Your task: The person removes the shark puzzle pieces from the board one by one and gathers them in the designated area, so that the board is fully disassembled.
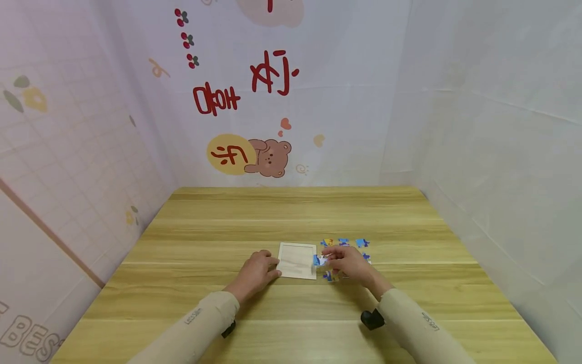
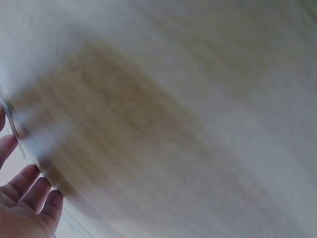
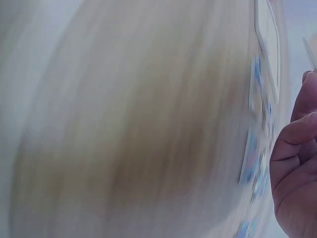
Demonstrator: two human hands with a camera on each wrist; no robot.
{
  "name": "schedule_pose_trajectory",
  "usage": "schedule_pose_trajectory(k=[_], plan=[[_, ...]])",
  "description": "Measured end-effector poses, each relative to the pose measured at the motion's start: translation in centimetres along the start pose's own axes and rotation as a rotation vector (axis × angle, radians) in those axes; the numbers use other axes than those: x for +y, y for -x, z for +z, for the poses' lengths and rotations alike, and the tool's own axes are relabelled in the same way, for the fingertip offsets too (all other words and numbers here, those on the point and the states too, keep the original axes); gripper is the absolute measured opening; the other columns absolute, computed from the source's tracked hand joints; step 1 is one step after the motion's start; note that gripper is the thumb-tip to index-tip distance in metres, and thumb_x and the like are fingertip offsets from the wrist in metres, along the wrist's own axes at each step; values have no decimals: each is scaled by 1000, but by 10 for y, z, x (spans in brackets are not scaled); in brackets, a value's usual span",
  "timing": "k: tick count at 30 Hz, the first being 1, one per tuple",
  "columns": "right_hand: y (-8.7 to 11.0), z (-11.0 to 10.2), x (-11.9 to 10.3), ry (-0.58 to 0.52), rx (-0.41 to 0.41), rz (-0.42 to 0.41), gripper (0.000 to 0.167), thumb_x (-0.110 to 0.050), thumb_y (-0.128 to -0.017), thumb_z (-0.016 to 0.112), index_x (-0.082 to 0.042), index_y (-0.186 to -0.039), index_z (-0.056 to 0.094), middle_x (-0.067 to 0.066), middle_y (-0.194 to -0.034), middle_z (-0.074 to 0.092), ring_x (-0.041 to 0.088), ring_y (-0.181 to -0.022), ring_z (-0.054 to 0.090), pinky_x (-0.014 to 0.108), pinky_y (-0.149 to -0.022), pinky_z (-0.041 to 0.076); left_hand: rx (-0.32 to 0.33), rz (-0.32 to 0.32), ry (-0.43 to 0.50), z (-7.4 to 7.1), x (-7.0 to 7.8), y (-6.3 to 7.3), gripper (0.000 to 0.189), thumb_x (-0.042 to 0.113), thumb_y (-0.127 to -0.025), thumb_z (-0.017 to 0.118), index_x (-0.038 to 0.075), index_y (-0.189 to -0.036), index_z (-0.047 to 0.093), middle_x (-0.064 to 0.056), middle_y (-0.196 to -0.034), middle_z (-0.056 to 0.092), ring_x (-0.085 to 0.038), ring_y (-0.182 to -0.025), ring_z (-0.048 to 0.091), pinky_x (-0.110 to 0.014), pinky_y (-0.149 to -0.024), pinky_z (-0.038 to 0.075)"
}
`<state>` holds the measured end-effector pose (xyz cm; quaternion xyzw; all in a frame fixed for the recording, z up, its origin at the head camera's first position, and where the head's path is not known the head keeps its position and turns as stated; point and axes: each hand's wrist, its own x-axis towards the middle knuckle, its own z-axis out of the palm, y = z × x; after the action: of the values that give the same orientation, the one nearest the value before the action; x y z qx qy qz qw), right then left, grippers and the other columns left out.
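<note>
A shallow wooden puzzle tray (image 1: 297, 260) with a raised pale rim lies flat on the table. At its left edge rests my left hand (image 1: 256, 273), fingertips touching the rim. In the left wrist view the fingers (image 2: 34, 191) look loosely extended. My right hand (image 1: 349, 262) pinches a blue-and-white jigsaw piece (image 1: 320, 260) by the tray's right rim; the right wrist view catches only its thin edge (image 3: 309, 52). Beneath and around that hand lie several colourful pieces, partly hidden by it, including a yellow-and-blue one (image 1: 327, 242).
A blue piece (image 1: 362, 242) lies at the far right of the group. The wood-grain table (image 1: 291, 212) runs back to a printed white wall cloth (image 1: 345, 101), with cloth also on both sides. Dark wrist devices (image 1: 372, 319) hang under the sleeves.
</note>
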<state>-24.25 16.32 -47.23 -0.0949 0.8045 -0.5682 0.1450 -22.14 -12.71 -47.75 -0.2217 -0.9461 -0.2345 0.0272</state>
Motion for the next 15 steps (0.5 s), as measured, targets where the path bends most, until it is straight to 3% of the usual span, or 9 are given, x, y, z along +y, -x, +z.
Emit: schedule_pose_trajectory(k=[4, 8, 15], plan=[[6, -19, 8, -17, 24, 11, 27, -1, -94, 65, 2, -121, 63, 8, -92, 64, 19, -69, 58, 30, -60, 49, -5, 5, -1, 0, 0, 0, 31, 15, -90, 74, -5, -114, 71, -27, -121, 59, -43, -108, 56, -57, -91, 45], [11, -32, 14, 14, 49, 6, 30, -4, -92, 67, 3, -121, 63, 6, -91, 64, 19, -70, 58, 29, -57, 46, -9, 3, -2, 2, -2, -1, 32, 16, -90, 73, -4, -115, 70, -27, -122, 58, -43, -109, 55, -56, -92, 45], [19, -50, 22, 19, 36, 3, 31, -7, -92, 68, 3, -121, 62, 5, -92, 63, 22, -73, 61, 29, -57, 44, -13, -11, -3, 5, -4, -3, 32, 18, -90, 73, -2, -115, 71, -25, -122, 58, -43, -109, 55, -56, -92, 45]])
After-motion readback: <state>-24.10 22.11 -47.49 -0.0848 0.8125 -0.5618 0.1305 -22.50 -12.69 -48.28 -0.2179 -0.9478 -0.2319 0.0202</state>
